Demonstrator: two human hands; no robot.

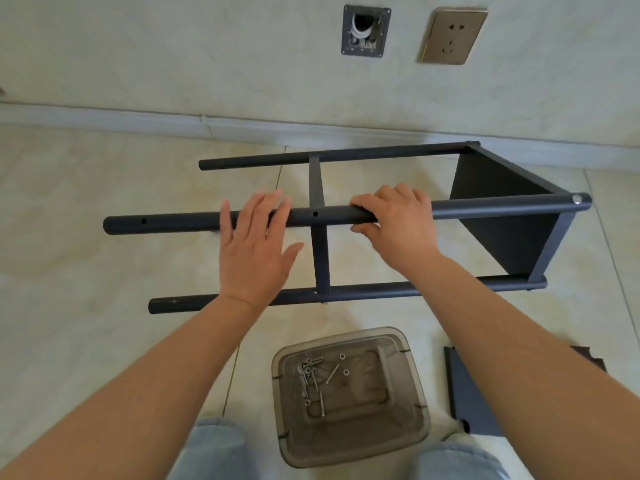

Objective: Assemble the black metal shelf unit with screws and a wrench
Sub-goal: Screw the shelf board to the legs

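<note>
Head view: you look down at a half-built black shelf frame point(346, 216) lying on its side on the tiled floor point(86, 202), its long tubes running roughly parallel to the skirting along the floor's far edge.
Upper tube: the near-top tube point(173, 221) sits raised, crossing the middle of the frame; two open screw holes show along its left half, and a silver screw head point(576, 199) caps its right end.
Right hand: your right hand point(394, 220) is wrapped over that tube just right of the cross strut point(320, 237), fingers curled around it.
Left hand: your left hand point(256, 244) lies flat, fingers spread and straight, fingertips resting on the tube, gripping nothing.
Handling: judge the frame stiff, painted steel, light enough to lift but long and liable to swing; with only one end panel point(502, 209) fixed, the free left ends may flex or rack.
Where to hold: grip a tube close to the strut or panel joints, not the loose left ends.
Surface: the paint looks smooth, so expect some slip under a flat palm.
Hardware: screws point(311, 379) and washers lie in a clear tray point(349, 452) near your knees; another black panel point(464, 393) lies right of it.
</note>
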